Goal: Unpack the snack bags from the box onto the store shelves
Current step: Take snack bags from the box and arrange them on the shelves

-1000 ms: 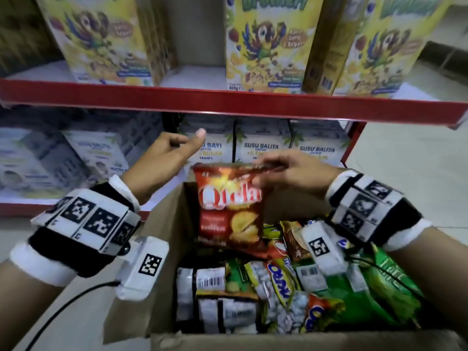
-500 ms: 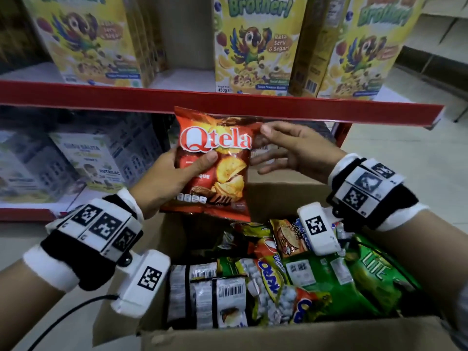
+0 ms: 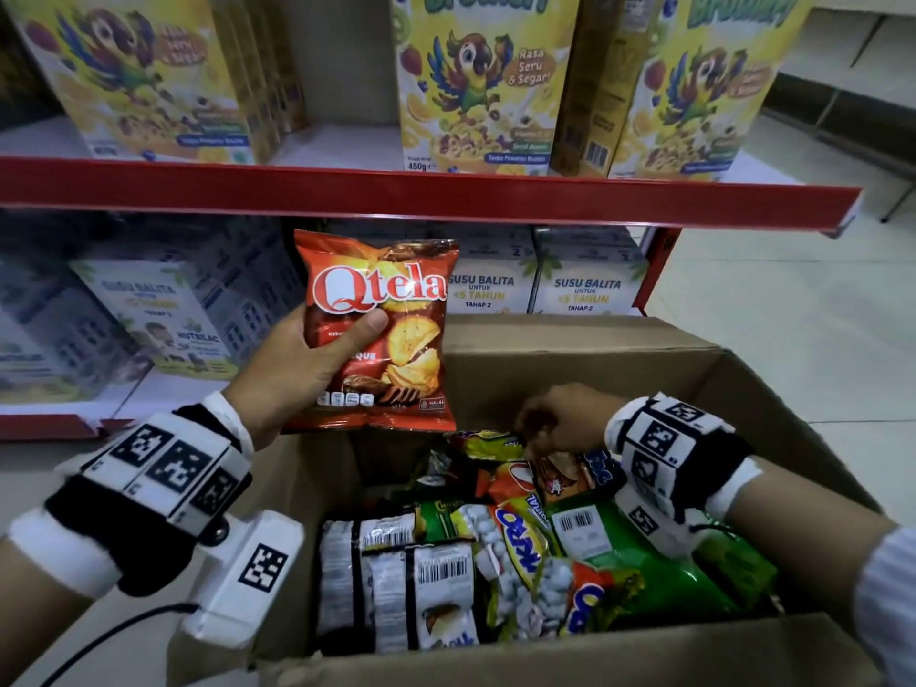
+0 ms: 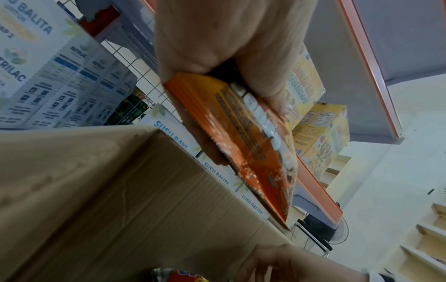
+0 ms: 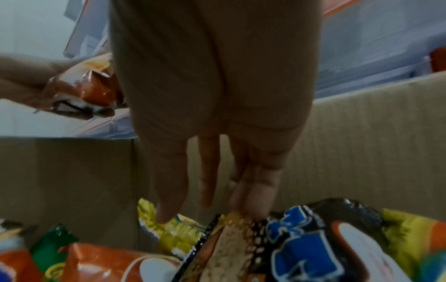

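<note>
My left hand (image 3: pixel 317 354) grips a red Qtela chip bag (image 3: pixel 381 314) upright above the far left corner of the cardboard box (image 3: pixel 570 349), thumb across its front; the left wrist view shows the same bag (image 4: pixel 246 145) edge-on under the left hand (image 4: pixel 231 63). My right hand (image 3: pixel 555 421) reaches down into the box with straight fingers (image 5: pixel 169 190); their tips touch the top of a brown snack bag (image 5: pixel 231 240) beside a yellow bag (image 5: pixel 169 229). Several snack bags (image 3: pixel 525 538) fill the box.
A red-edged shelf (image 3: pixel 426 193) carries yellow cereal boxes (image 3: pixel 481 81) above. The lower shelf holds white milk-powder boxes (image 3: pixel 585 285) right behind the cardboard box. A gap on the upper shelf lies between cereal stacks (image 3: pixel 342 141). Tiled floor (image 3: pixel 793 314) lies to the right.
My right hand let go of the Qtela bag and dropped into the box. My left hand took the bag alone and holds it up, a little lower than before.
</note>
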`<control>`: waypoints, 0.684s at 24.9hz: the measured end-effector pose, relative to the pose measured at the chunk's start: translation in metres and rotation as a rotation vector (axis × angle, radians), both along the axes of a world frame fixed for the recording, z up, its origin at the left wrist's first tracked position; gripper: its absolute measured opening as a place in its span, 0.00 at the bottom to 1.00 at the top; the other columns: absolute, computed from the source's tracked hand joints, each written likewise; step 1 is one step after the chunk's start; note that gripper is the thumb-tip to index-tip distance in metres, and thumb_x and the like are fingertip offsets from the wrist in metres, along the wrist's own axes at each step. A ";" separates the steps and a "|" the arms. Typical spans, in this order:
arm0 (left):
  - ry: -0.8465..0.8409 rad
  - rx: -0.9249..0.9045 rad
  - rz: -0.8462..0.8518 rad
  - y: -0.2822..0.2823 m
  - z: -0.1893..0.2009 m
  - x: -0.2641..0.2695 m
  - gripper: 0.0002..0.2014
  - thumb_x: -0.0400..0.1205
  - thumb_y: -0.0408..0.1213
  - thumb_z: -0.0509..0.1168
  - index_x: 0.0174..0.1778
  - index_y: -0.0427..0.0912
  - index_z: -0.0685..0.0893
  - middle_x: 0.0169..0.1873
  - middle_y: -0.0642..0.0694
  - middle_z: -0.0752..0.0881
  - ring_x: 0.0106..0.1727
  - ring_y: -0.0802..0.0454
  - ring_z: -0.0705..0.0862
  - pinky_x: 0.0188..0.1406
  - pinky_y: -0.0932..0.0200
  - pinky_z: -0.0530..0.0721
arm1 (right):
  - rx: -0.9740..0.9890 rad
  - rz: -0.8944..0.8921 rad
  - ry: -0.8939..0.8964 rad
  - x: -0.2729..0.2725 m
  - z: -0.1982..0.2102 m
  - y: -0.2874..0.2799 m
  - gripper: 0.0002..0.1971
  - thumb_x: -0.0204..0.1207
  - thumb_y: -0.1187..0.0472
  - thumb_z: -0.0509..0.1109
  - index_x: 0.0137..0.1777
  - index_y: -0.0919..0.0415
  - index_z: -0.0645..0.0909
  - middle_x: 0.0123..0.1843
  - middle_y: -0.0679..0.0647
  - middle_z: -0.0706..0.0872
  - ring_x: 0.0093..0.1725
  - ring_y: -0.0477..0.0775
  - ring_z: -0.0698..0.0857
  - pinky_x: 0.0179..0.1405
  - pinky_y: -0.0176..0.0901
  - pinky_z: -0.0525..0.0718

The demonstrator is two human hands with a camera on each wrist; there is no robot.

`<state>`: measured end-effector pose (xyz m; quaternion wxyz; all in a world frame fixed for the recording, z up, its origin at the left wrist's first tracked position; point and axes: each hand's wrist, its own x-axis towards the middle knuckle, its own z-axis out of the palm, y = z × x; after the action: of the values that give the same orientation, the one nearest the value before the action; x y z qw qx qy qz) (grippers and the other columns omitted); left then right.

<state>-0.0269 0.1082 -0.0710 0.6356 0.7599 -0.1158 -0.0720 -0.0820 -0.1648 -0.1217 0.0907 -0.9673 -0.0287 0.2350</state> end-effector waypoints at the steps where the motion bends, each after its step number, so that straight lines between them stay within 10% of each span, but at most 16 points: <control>1: 0.004 -0.004 -0.001 -0.001 0.000 0.000 0.20 0.66 0.57 0.71 0.51 0.55 0.83 0.40 0.62 0.91 0.39 0.62 0.91 0.30 0.73 0.84 | -0.091 0.035 -0.018 0.001 -0.002 0.001 0.26 0.73 0.47 0.74 0.70 0.51 0.77 0.66 0.55 0.79 0.65 0.54 0.77 0.59 0.37 0.73; 5: -0.004 -0.005 -0.008 -0.001 -0.001 0.000 0.23 0.64 0.59 0.71 0.52 0.55 0.83 0.41 0.62 0.91 0.40 0.60 0.91 0.32 0.70 0.85 | -0.234 0.005 0.166 0.002 -0.008 -0.002 0.34 0.74 0.47 0.72 0.78 0.56 0.67 0.75 0.57 0.74 0.74 0.59 0.74 0.70 0.47 0.74; 8: -0.008 -0.009 0.003 0.001 0.000 -0.001 0.24 0.63 0.61 0.71 0.53 0.56 0.83 0.42 0.61 0.92 0.41 0.59 0.91 0.36 0.65 0.86 | -0.126 -0.048 0.070 0.000 0.009 -0.011 0.23 0.74 0.50 0.74 0.64 0.62 0.80 0.58 0.57 0.85 0.60 0.57 0.82 0.55 0.42 0.78; 13: -0.009 -0.070 0.013 -0.002 0.001 -0.004 0.22 0.70 0.58 0.69 0.59 0.56 0.80 0.44 0.59 0.92 0.44 0.59 0.91 0.37 0.67 0.88 | 0.659 -0.234 -0.242 -0.005 0.082 -0.016 0.14 0.75 0.47 0.69 0.58 0.50 0.82 0.50 0.47 0.89 0.50 0.51 0.88 0.47 0.32 0.82; 17: 0.060 -0.151 -0.032 -0.013 0.007 -0.010 0.24 0.76 0.52 0.67 0.68 0.50 0.78 0.55 0.50 0.90 0.53 0.53 0.90 0.52 0.55 0.88 | 1.086 -0.289 -0.292 -0.014 0.117 0.012 0.21 0.68 0.41 0.69 0.60 0.44 0.79 0.49 0.51 0.92 0.46 0.60 0.91 0.31 0.53 0.89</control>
<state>-0.0373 0.0949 -0.0637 0.6932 0.7052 -0.1139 -0.0960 -0.0955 -0.1533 -0.0050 0.6004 -0.7986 -0.0248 0.0357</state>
